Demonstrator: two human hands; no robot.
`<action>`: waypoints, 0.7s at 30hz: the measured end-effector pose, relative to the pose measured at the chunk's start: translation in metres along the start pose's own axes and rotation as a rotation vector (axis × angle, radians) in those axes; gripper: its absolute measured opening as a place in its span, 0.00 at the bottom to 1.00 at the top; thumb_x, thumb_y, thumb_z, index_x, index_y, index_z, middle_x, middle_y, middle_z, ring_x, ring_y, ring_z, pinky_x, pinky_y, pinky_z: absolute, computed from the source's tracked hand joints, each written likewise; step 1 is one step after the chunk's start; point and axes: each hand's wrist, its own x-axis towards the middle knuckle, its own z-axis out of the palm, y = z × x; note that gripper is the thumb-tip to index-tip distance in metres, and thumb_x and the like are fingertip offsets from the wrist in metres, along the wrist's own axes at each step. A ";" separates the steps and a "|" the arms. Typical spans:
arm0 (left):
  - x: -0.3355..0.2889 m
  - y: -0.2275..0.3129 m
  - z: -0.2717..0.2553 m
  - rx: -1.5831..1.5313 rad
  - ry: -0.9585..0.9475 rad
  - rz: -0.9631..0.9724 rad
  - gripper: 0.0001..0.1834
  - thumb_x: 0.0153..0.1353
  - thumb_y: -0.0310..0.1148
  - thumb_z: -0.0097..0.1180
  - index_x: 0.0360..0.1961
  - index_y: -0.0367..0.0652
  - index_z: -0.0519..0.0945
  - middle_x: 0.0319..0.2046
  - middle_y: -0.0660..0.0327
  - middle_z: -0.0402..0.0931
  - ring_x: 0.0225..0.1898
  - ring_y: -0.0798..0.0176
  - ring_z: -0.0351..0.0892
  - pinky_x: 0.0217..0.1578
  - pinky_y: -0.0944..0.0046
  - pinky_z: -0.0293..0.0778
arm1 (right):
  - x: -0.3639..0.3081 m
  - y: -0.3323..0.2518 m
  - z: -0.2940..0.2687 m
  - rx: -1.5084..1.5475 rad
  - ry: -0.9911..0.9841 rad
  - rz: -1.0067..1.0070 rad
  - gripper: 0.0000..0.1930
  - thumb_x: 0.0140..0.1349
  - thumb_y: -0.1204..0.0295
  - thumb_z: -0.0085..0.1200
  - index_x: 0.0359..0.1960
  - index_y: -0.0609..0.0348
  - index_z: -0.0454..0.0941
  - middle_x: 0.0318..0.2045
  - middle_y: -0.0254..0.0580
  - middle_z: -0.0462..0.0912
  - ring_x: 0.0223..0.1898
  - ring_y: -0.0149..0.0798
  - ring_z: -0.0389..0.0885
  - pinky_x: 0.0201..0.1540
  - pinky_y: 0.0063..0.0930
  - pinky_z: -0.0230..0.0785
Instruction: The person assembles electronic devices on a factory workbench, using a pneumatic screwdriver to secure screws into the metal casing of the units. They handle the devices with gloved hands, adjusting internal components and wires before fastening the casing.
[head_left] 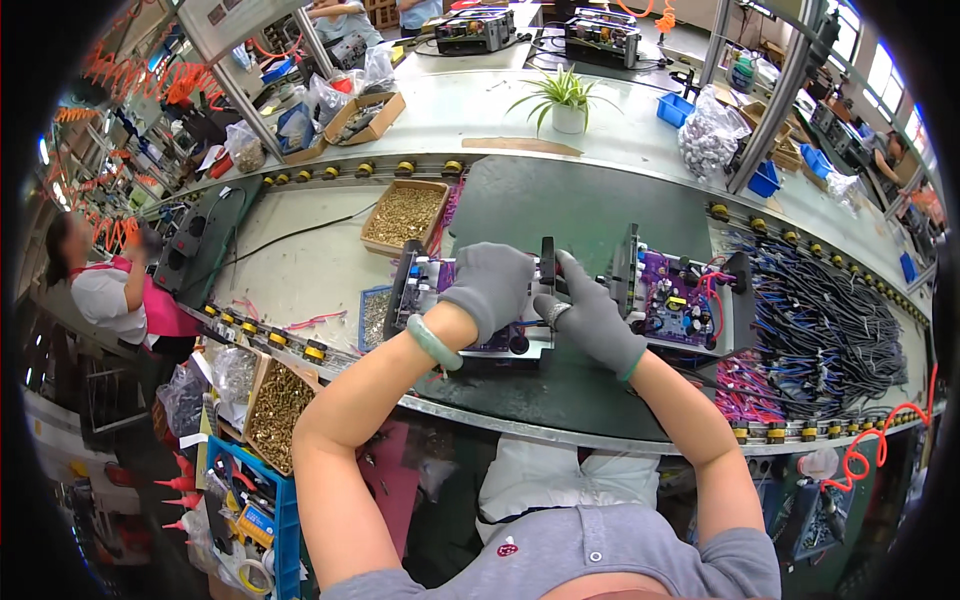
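Bright, even light on your smooth dark-green surface (500, 205), crisp detail on the right-hand purple circuit board (665, 285), tall glass windows (886, 78) glaring white upper right, straight edges bowing toward black fisheye rim

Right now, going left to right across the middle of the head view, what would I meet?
A person in a pink apron, a tan box of small brass-coloured parts, the grey-gloved left hand, the grey-gloved right hand, the right-hand purple circuit board, a heap of black cables.

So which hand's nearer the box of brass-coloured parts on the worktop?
Left. Left hand is below and right of the box in view; right hand is farther right.
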 end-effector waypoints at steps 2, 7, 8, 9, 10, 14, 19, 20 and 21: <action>-0.006 0.001 -0.003 0.020 -0.037 0.016 0.09 0.52 0.39 0.61 0.30 0.48 0.85 0.29 0.56 0.82 0.35 0.51 0.84 0.37 0.52 0.78 | -0.001 0.000 -0.002 -0.027 0.006 -0.056 0.35 0.63 0.64 0.58 0.68 0.64 0.57 0.56 0.58 0.76 0.59 0.50 0.76 0.61 0.38 0.66; -0.020 -0.015 0.029 -0.139 0.349 0.090 0.08 0.55 0.38 0.57 0.25 0.46 0.80 0.26 0.57 0.79 0.29 0.49 0.81 0.32 0.49 0.75 | 0.003 0.009 0.003 -0.035 0.065 -0.120 0.35 0.63 0.65 0.57 0.68 0.65 0.57 0.56 0.59 0.76 0.59 0.51 0.76 0.61 0.38 0.66; -0.018 -0.016 0.031 -0.153 0.379 0.100 0.08 0.55 0.37 0.58 0.25 0.46 0.80 0.25 0.57 0.79 0.30 0.50 0.81 0.32 0.49 0.75 | 0.006 0.013 0.004 -0.020 0.067 -0.126 0.35 0.63 0.65 0.57 0.68 0.65 0.56 0.56 0.60 0.76 0.59 0.52 0.75 0.61 0.38 0.66; -0.015 -0.016 0.034 -0.170 0.414 0.107 0.07 0.55 0.37 0.58 0.24 0.46 0.80 0.25 0.58 0.78 0.30 0.50 0.81 0.31 0.49 0.74 | 0.007 0.017 0.006 -0.030 0.092 -0.159 0.34 0.63 0.64 0.56 0.67 0.66 0.57 0.53 0.59 0.77 0.56 0.52 0.77 0.58 0.39 0.68; -0.014 -0.016 0.036 -0.187 0.449 0.114 0.07 0.54 0.36 0.58 0.24 0.46 0.80 0.25 0.58 0.78 0.30 0.50 0.80 0.31 0.49 0.74 | 0.008 0.021 0.008 -0.040 0.117 -0.191 0.34 0.63 0.62 0.55 0.66 0.66 0.58 0.51 0.58 0.78 0.52 0.52 0.79 0.55 0.39 0.70; -0.015 -0.021 0.035 -0.191 0.433 0.180 0.06 0.53 0.35 0.59 0.23 0.46 0.79 0.24 0.58 0.78 0.30 0.51 0.80 0.31 0.50 0.74 | 0.006 0.019 0.009 -0.053 0.133 -0.203 0.34 0.63 0.62 0.53 0.65 0.70 0.58 0.49 0.60 0.78 0.48 0.54 0.81 0.51 0.39 0.72; 0.003 -0.021 0.044 -0.112 0.456 0.314 0.05 0.49 0.34 0.59 0.21 0.46 0.78 0.22 0.59 0.77 0.29 0.53 0.80 0.31 0.52 0.74 | 0.008 0.026 0.020 -0.168 0.224 -0.268 0.32 0.64 0.64 0.50 0.65 0.72 0.58 0.50 0.64 0.77 0.47 0.58 0.81 0.50 0.44 0.73; 0.005 -0.021 0.045 -0.102 0.452 0.326 0.05 0.48 0.33 0.59 0.21 0.46 0.78 0.22 0.59 0.77 0.29 0.53 0.80 0.31 0.52 0.74 | 0.007 0.024 0.022 -0.188 0.238 -0.263 0.32 0.64 0.64 0.49 0.65 0.72 0.57 0.50 0.65 0.77 0.47 0.59 0.81 0.50 0.45 0.73; 0.005 -0.020 0.045 -0.092 0.450 0.341 0.04 0.47 0.33 0.59 0.21 0.47 0.77 0.22 0.59 0.77 0.29 0.53 0.80 0.31 0.52 0.74 | 0.007 0.022 0.022 -0.184 0.220 -0.222 0.32 0.64 0.65 0.50 0.66 0.71 0.57 0.50 0.64 0.77 0.50 0.58 0.79 0.52 0.43 0.71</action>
